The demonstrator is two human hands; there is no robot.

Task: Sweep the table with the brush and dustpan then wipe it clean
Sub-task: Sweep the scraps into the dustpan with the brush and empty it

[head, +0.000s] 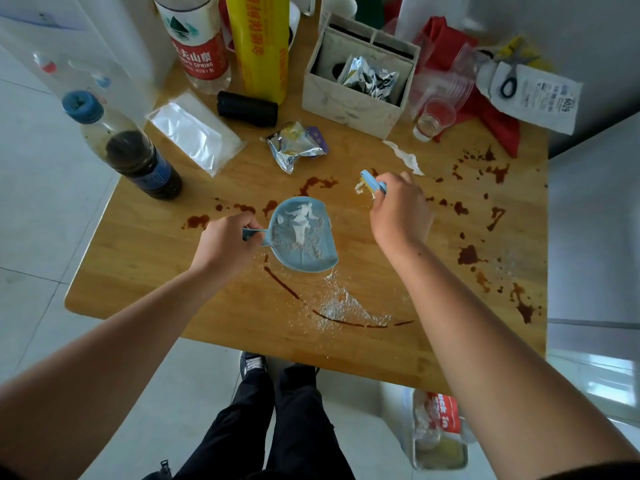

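The dustpan point(301, 237) is gripped by its handle in the left hand point(225, 242), its long axis running from that hand rightward to the open lip. The brush point(373, 181) is clenched in the right hand point(398, 213). Loose white powder point(346, 306) is left on the counter point(138, 271), nearer the body than both hands and just below the dustpan's lip. The right hand is judged slightly nearer to it.

"SPRING" on bottle point(199, 46), "6029" on receipt point(550, 102)

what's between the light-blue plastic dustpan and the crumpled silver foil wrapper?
Only a dark brown liquid stain on the wooden tabletop; no object there, head view.
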